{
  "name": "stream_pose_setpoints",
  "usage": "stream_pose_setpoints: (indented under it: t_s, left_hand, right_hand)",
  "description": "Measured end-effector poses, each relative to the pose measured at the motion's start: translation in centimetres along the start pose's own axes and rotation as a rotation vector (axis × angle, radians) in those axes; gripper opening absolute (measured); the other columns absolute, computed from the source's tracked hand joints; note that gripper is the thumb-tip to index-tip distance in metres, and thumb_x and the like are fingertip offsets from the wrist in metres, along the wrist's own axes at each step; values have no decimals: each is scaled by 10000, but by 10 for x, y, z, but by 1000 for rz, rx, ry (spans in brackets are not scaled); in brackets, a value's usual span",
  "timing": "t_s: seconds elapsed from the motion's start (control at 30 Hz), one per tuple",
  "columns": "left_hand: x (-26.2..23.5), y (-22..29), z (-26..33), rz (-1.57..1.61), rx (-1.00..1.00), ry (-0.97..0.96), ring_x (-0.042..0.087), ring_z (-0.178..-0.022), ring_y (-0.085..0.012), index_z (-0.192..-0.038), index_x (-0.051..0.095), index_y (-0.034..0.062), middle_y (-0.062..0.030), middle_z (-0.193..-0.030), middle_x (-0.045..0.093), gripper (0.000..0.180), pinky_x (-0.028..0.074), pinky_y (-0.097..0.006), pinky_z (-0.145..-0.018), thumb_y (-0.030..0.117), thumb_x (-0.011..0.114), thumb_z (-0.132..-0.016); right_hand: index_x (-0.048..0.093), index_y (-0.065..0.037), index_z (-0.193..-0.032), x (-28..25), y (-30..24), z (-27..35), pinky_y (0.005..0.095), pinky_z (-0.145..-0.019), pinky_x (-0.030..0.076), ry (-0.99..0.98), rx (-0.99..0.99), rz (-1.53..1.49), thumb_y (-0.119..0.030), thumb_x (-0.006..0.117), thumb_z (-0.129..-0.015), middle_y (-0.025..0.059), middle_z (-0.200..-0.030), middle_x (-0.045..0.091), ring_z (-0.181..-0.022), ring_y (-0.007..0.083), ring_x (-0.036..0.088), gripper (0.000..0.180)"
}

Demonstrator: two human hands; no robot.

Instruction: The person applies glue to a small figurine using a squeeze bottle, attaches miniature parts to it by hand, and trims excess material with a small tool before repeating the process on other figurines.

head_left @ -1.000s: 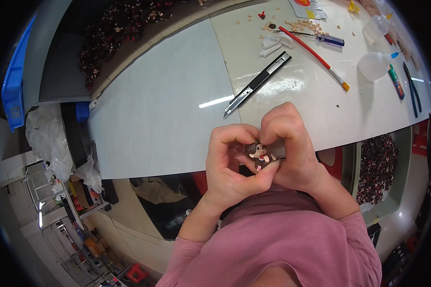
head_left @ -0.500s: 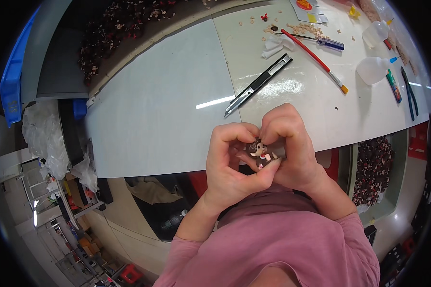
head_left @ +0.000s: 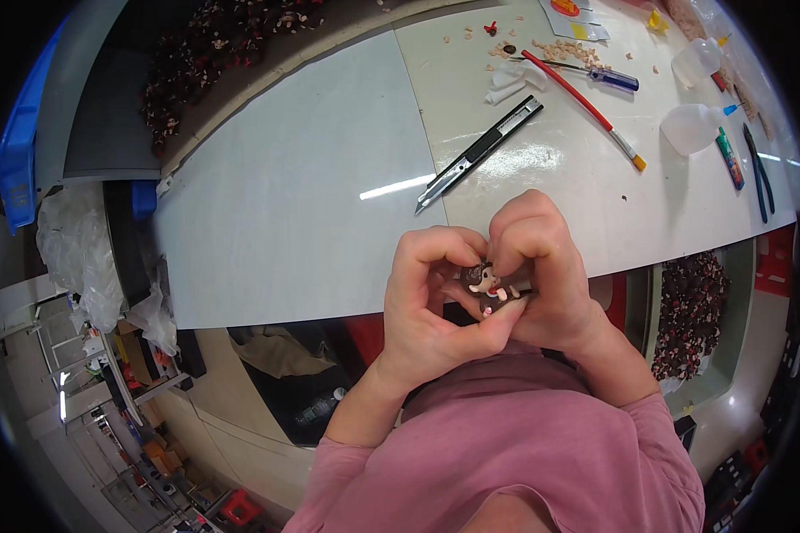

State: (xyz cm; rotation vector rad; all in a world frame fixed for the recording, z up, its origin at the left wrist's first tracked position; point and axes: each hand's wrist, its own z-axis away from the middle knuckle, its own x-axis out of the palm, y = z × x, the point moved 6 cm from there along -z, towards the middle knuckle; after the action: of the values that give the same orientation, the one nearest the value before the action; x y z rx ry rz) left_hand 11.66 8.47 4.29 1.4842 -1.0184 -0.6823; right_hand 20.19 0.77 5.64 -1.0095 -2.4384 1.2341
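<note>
Between my fingertips, just off the table's front edge, is a small brown monkey figurine (head_left: pixel 486 281) with a beige face and a bit of red at its neck. My left hand (head_left: pixel 418 306) curls around it from the left, its thumb and index finger pressed to the figurine. From the other side my right hand (head_left: pixel 549 280) pinches it too, with the bent index finger at its head. Fingers cover parts of the figurine. Beyond the hands lies a utility knife (head_left: pixel 480 153), its blade tip pointing toward me.
On the white table (head_left: pixel 284 213) lie a red-handled brush (head_left: pixel 587 111), a purple-handled tool (head_left: pixel 613 80), crumpled tissue (head_left: pixel 509 82) and beige bits (head_left: pixel 573 53). Farther right are squeeze bottles (head_left: pixel 687 130), a glue tube (head_left: pixel 731 160) and pliers (head_left: pixel 757 173). Bins of figurines (head_left: pixel 687 311) flank the table.
The view has shifted very slightly. Both hands keep nearly the same grip, and the figurine's face has turned a little between the fingers.
</note>
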Motion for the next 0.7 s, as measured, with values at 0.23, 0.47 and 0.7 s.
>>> stream_pose_setpoints:
  t_s: [0.23, 0.47, 0.7]
  left_hand:
    - [-1, 9, -3, 132, -153, -90, 541, -952, -137, -1117, 385, 52, -97, -1035, 487, 548, 485, -267, -794, -69, 706, -689]
    - [-2, 7, -11, 364, -644, -198, 523, -978, -116, -1183, 424, 1, -82, -1074, 515, 272, 439, -266, -860, 82, 411, -923]
    - [-4, -5, -11, 394, -667, -272, 539, -985, -135, -1145, 455, -6, -72, -1057, 526, 279, 446, -286, -889, 79, 415, -883]
  right_hand:
    - [457, -97, -901, -2, 0, 0, 293, -644, 423, 10, 17, 3, 74, 729, -580, 48, -852, 495, -774, 211, 493, 454]
    - [474, -103, -884, -12, -8, 1, 294, -636, 408, -103, -110, 237, 61, 740, -567, 46, -875, 513, -766, 203, 489, 446]
    - [468, -114, -881, -7, -7, 9, 306, -648, 401, -177, -187, 325, 46, 749, -525, 43, -904, 516, -751, 206, 475, 480]
